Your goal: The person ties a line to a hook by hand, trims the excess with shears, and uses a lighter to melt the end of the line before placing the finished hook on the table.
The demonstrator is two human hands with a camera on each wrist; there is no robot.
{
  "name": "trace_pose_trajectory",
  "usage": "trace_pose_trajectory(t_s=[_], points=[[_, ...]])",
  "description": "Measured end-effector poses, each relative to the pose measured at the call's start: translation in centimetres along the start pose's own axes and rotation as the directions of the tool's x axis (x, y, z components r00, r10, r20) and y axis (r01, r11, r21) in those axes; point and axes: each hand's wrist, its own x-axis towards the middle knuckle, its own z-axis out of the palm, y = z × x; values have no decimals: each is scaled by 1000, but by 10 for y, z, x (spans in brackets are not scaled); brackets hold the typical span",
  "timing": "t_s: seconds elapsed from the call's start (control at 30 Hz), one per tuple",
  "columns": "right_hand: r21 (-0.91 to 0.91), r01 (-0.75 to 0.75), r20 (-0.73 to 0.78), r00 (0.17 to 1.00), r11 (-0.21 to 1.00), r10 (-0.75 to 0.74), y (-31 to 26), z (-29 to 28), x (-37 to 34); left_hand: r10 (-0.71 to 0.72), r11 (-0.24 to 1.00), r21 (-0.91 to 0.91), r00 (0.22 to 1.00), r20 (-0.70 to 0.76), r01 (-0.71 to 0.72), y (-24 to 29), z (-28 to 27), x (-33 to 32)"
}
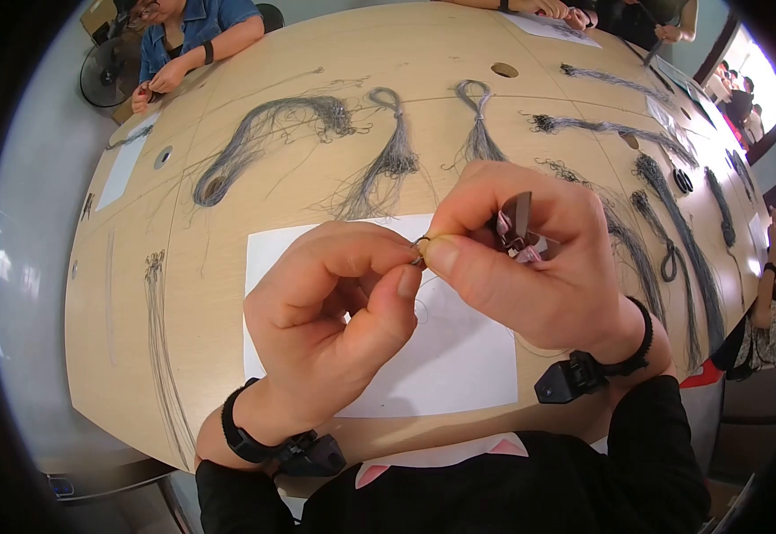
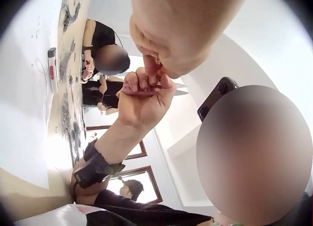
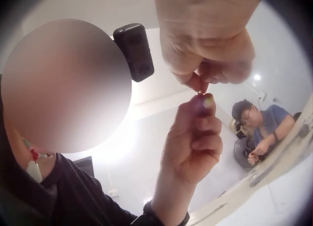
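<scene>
In the head view my left hand [image 1: 330, 298] and right hand [image 1: 530, 285] meet at the fingertips over a white paper sheet [image 1: 468, 378]. Between both thumbs and forefingers they pinch a small dark hook [image 1: 421, 239], mostly hidden by the fingertips. A fine line curves below it, over the paper. My right hand also keeps small snips [image 1: 517, 227] in its palm under curled fingers. Their pointed blades [image 2: 181, 92] stick out beyond the right hand in the left wrist view. In the right wrist view the left hand [image 3: 193, 143] rises to meet the right fingertips.
Bundles of grey line with small hooks lie about the table: a curved one [image 1: 254, 133], looped ones [image 1: 397, 147] and long ones [image 1: 686, 240] at right. Several hooked strands [image 1: 158, 311] lie at left. A person [image 1: 196, 40] sits across the table; others are at the far right.
</scene>
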Motion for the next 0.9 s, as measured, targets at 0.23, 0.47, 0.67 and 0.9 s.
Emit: trace_pose_trajectory(t_s=[0.23,0.47,0.67,0.9], points=[[16,-18,-8,1000,1000,18,-2,1,0,184,952,248,983,-1,-178,-5,-1,2],[-7,-60,-12,998,998,60,-2,0,0,401,804,449,913,74,-390,-4,-3,7],[23,-71,-9,997,997,71,1,2,0,485,684,531,856,180,-500,-4,-4,10],[7,-92,-44,995,996,92,4,6,0,512,546,617,809,290,-567,-5,-8,9]])
